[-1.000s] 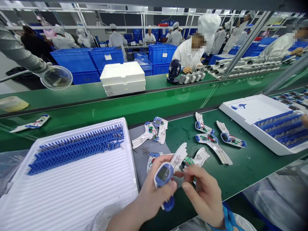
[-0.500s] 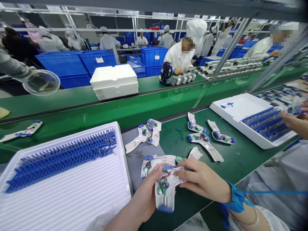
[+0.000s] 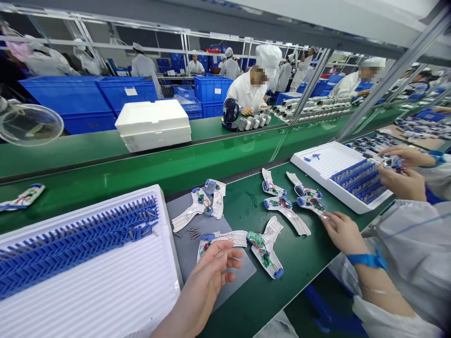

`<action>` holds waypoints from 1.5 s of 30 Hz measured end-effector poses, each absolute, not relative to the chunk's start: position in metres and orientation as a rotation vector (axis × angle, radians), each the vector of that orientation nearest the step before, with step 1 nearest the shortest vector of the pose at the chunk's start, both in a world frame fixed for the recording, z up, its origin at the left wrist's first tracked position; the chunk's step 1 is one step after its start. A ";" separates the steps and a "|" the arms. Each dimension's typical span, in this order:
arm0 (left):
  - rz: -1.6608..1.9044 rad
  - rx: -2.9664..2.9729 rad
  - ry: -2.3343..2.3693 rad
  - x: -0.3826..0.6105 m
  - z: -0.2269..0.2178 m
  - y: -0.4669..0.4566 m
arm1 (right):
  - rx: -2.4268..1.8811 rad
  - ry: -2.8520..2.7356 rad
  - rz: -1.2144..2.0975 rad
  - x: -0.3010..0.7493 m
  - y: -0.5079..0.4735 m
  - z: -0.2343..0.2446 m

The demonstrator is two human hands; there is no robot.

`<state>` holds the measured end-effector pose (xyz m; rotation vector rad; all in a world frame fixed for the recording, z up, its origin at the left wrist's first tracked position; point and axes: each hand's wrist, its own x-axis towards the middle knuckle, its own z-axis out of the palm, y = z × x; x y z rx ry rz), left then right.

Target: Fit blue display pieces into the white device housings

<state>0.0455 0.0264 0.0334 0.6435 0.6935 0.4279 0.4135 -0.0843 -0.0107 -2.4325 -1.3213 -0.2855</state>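
My left hand [image 3: 211, 274] hovers open over the grey mat [image 3: 188, 253], fingers loosely curled and holding nothing. Just beyond it lie two open white thermometer shells with green circuit boards, one on the mat [image 3: 220, 238] and one on the green table [image 3: 266, 249]. My right hand [image 3: 341, 230], with a blue wrist strap, reaches out to the right. Its fingers are stretched flat, and the fingertips are at the end of another open shell [image 3: 308, 201]. Two more shells [image 3: 283, 209] lie beside that one.
A white tray [image 3: 105, 286] with rows of blue parts [image 3: 77, 241] fills the left. Small springs [image 3: 192, 231] and another shell pair [image 3: 204, 204] lie on the mat. At the right a co-worker's hands [image 3: 401, 176] work over a second white tray [image 3: 331, 162]. A green conveyor [image 3: 105, 178] runs behind.
The shell that both hands held now lies on the table. My left hand has let go and opened. My right hand has moved right to the shells there.
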 end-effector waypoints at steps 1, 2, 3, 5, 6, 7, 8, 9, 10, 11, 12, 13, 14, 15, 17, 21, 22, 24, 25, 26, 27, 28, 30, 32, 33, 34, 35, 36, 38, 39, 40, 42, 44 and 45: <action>0.430 0.649 0.698 0.045 0.034 0.026 | -2.402 -1.342 -0.307 0.406 -0.076 -0.007; 0.434 0.655 0.703 0.045 0.035 0.026 | -2.356 -1.397 -0.291 0.394 -0.069 -0.004; 0.440 0.663 0.709 0.045 0.036 0.026 | -2.299 -1.483 -0.242 0.377 -0.063 -0.001; 0.446 0.673 0.713 0.044 0.038 0.026 | -2.150 -1.738 -0.028 0.335 -0.053 0.000; 0.450 0.679 0.714 0.044 0.039 0.027 | -2.082 -1.843 0.064 0.314 -0.049 -0.001; 0.455 0.687 0.719 0.043 0.039 0.028 | -2.035 -1.911 0.129 0.295 -0.045 -0.004; 0.464 0.699 0.730 0.043 0.039 0.029 | -2.012 -1.944 0.172 0.280 -0.042 -0.006; 0.474 0.712 0.747 0.043 0.039 0.029 | -2.004 -1.954 0.197 0.269 -0.039 -0.007; 0.486 0.727 0.768 0.044 0.037 0.029 | -2.005 -1.949 0.213 0.261 -0.036 -0.008; 0.497 0.746 0.790 0.044 0.035 0.028 | -2.006 -1.937 0.223 0.257 -0.034 -0.006; 0.503 0.765 0.805 0.045 0.032 0.026 | -2.002 -1.929 0.227 0.253 -0.034 -0.002; 0.497 0.783 0.803 0.046 0.029 0.023 | -1.976 -1.915 0.240 0.250 -0.034 0.004; 0.469 0.801 0.761 0.048 0.026 0.019 | -1.911 -1.886 0.272 0.246 -0.035 0.011; 0.429 0.821 0.677 0.050 0.024 0.015 | -1.809 -1.839 0.328 0.240 -0.036 0.020; 0.354 0.881 0.468 0.054 0.019 0.007 | -1.533 -1.717 0.473 0.226 -0.040 0.036; 0.531 1.280 0.526 0.051 0.014 0.005 | -1.239 -1.700 0.529 0.207 -0.042 0.055; 0.589 1.468 0.622 0.048 0.014 0.008 | -1.260 -1.766 0.492 0.208 -0.042 0.058; 0.596 1.847 0.773 0.040 0.014 0.015 | -1.330 -1.934 0.432 0.215 -0.041 0.061; 0.540 1.988 0.812 0.037 0.014 0.019 | -1.363 -2.020 0.415 0.220 -0.041 0.063; 0.477 2.077 0.837 0.034 0.015 0.021 | -1.395 -2.097 0.404 0.223 -0.041 0.064; 0.421 2.119 0.845 0.033 0.016 0.023 | -1.431 -2.160 0.389 0.226 -0.041 0.064; 0.381 2.126 0.845 0.032 0.018 0.024 | -1.478 -2.206 0.371 0.227 -0.041 0.064; 0.366 2.087 0.849 0.033 0.022 0.024 | -1.590 -2.263 0.307 0.226 -0.041 0.063; 0.380 1.999 0.849 0.036 0.026 0.022 | -1.667 -2.282 0.273 0.224 -0.041 0.063; 0.393 1.934 0.846 0.037 0.027 0.020 | -1.678 -2.261 0.264 0.224 -0.041 0.063; 0.407 1.856 0.846 0.036 0.028 0.018 | -1.671 -2.221 0.258 0.224 -0.041 0.064; 0.414 1.774 0.841 0.036 0.028 0.017 | -1.636 -2.176 0.251 0.224 -0.042 0.065; 0.414 1.684 0.831 0.034 0.027 0.015 | -1.573 -2.141 0.245 0.225 -0.042 0.067; 0.394 1.478 0.766 0.030 0.020 0.015 | -1.373 -2.148 0.232 0.225 -0.043 0.068; 0.381 1.358 0.710 0.029 0.015 0.017 | -1.264 -2.184 0.233 0.224 -0.043 0.068; 0.361 1.243 0.642 0.030 0.009 0.019 | -1.172 -2.219 0.232 0.223 -0.043 0.068; 0.326 1.127 0.558 0.035 -0.002 0.024 | -1.063 -2.238 0.201 0.220 -0.043 0.065; 0.311 1.075 0.544 0.046 -0.009 0.027 | -1.032 -2.212 0.196 0.217 -0.044 0.063; 0.309 1.054 0.549 0.051 -0.010 0.027 | -1.023 -2.210 0.217 0.217 -0.044 0.062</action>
